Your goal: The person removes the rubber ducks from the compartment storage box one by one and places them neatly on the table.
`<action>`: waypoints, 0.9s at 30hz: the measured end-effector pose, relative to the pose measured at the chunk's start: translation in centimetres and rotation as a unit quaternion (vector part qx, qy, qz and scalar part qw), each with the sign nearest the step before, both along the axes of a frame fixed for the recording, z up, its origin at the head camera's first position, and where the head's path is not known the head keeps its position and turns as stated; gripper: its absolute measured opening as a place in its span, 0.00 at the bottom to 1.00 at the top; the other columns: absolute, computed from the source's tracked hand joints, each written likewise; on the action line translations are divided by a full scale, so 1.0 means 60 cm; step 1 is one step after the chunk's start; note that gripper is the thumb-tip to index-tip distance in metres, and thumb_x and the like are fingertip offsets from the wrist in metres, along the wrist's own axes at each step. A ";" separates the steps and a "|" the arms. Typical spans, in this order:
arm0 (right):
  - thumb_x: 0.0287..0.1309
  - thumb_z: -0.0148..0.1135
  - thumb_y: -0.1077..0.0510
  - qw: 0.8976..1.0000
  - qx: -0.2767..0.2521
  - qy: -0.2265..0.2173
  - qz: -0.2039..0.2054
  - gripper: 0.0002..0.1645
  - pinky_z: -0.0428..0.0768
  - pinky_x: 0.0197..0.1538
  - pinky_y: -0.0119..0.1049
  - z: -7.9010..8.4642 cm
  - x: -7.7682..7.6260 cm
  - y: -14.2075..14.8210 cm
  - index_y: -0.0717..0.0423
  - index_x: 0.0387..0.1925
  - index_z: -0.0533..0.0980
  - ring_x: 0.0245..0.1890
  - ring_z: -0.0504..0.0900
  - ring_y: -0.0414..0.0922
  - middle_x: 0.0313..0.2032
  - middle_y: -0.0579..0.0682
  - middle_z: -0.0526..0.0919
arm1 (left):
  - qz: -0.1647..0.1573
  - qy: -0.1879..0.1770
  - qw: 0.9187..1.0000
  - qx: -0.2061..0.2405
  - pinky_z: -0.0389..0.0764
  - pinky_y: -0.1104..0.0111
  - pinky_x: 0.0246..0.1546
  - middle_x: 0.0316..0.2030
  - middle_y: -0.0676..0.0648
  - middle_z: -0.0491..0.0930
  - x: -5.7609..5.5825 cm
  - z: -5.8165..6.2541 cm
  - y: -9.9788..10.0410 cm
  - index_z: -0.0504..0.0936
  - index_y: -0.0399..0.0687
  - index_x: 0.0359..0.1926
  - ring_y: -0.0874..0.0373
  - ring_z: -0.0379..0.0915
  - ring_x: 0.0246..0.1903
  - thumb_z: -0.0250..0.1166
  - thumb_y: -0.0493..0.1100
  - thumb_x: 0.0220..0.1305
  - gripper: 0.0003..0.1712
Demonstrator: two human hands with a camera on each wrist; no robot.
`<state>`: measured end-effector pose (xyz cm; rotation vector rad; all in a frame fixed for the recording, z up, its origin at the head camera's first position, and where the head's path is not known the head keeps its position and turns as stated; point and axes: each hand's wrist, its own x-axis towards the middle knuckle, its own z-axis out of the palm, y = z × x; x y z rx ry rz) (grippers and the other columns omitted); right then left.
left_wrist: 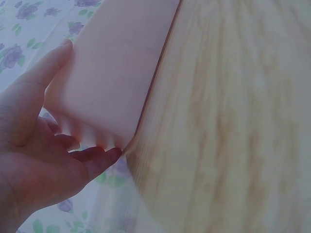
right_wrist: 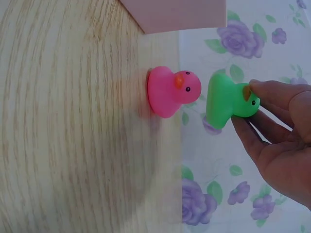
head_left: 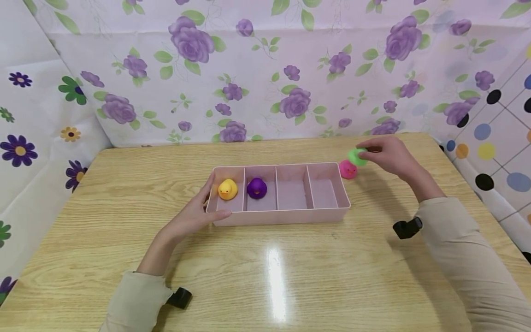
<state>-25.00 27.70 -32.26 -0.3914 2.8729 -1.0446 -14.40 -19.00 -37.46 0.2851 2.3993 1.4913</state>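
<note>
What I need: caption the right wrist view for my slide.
The right grip holds a green toy duck aloft near a pink duck on the wooden table.

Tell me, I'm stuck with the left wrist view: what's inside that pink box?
Observer: In the head view, a yellow duck and a purple duck sit in neighbouring compartments of the pink box, at the end the left hand grips.
Visitor: Cute! And what's the other hand up to?
Observer: The right wrist view shows the right hand holding a green duck by its head, clear of the table.
Visitor: Any more ducks?
Observer: One: a pink duck stands on the table, outside the box.
</note>
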 end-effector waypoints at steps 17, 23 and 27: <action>0.66 0.59 0.54 0.997 -0.016 -0.062 -0.037 0.26 0.71 0.56 0.56 -0.034 -0.006 0.033 0.66 0.60 0.73 0.60 0.69 0.61 0.60 0.68 0.71 | 0.005 -0.010 1.000 0.006 0.52 0.41 0.64 0.75 0.39 0.35 0.000 -0.004 -0.001 0.30 0.70 0.75 0.41 0.33 0.72 0.70 0.54 0.59 0.62; 0.66 0.60 0.56 0.997 -0.008 -0.073 -0.036 0.25 0.71 0.57 0.56 -0.045 -0.006 0.038 0.67 0.60 0.73 0.60 0.69 0.61 0.59 0.68 0.72 | 0.002 -0.009 1.000 0.006 0.50 0.41 0.65 0.75 0.40 0.33 0.000 -0.004 -0.001 0.30 0.69 0.75 0.41 0.32 0.72 0.70 0.54 0.59 0.61; 0.66 0.60 0.56 0.996 -0.008 -0.080 -0.036 0.25 0.70 0.58 0.56 -0.050 -0.006 0.040 0.66 0.60 0.74 0.60 0.69 0.61 0.59 0.68 0.73 | 0.000 -0.006 1.000 0.008 0.52 0.41 0.64 0.75 0.38 0.35 -0.001 -0.003 -0.001 0.30 0.68 0.76 0.40 0.33 0.72 0.70 0.53 0.59 0.62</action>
